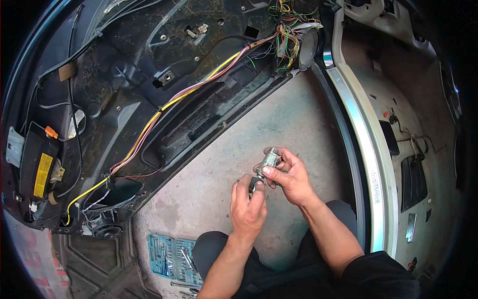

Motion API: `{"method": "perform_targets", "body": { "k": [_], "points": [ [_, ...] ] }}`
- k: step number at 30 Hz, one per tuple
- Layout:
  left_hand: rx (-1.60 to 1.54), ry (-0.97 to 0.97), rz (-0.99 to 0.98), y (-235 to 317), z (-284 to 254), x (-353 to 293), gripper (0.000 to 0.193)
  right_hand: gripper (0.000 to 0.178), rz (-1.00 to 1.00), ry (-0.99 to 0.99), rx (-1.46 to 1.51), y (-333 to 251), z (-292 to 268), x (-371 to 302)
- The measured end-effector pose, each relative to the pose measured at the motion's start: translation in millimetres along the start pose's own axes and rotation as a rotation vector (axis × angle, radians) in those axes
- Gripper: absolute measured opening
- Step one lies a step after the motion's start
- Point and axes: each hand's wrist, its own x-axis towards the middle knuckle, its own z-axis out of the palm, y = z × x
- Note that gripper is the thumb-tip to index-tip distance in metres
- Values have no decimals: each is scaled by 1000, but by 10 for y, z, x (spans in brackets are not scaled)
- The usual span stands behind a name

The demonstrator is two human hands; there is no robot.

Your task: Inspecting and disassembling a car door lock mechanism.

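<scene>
Between my knees, my right hand (288, 174) grips a short silver metal cylinder (270, 158) that looks like a door lock cylinder, its thumb pressed along the side. My left hand (248, 207) is closed just below, its fingertips pinching a small black piece (254, 181) at the cylinder's lower end. That piece resembles a key head, but the fingers cover most of it. The two hands meet at the joint between the parts, above the concrete floor. Beyond them stands a stripped black car door (144, 74) with its inner panel exposed.
A yellow and pink wire bundle (185, 92) crosses the door to loose tangled wires (286, 40) near the hinge side. A blue socket set case (161, 254) lies open by my left knee. At right runs the door sill (359, 119), with the beige car floor (393, 89) past it.
</scene>
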Motion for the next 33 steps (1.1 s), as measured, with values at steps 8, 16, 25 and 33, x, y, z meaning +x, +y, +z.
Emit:
{"method": "perform_targets", "body": {
  "k": [8,16,25,33],
  "points": [
    [-567,55,-507,68,38,-37,13,58,2,-3,-13,-53,24,-21],
    [-1905,-214,-1173,-148,-118,48,14,57,-38,-61,22,-88,-36,-43],
    [-1303,-65,-882,-75,1,1,12,59,-19,-37,-1,-45,-6,-29],
    [-1311,-93,-1037,17,-109,57,8,56,10,-134,63,-30,-1,-14]
  ]
}}
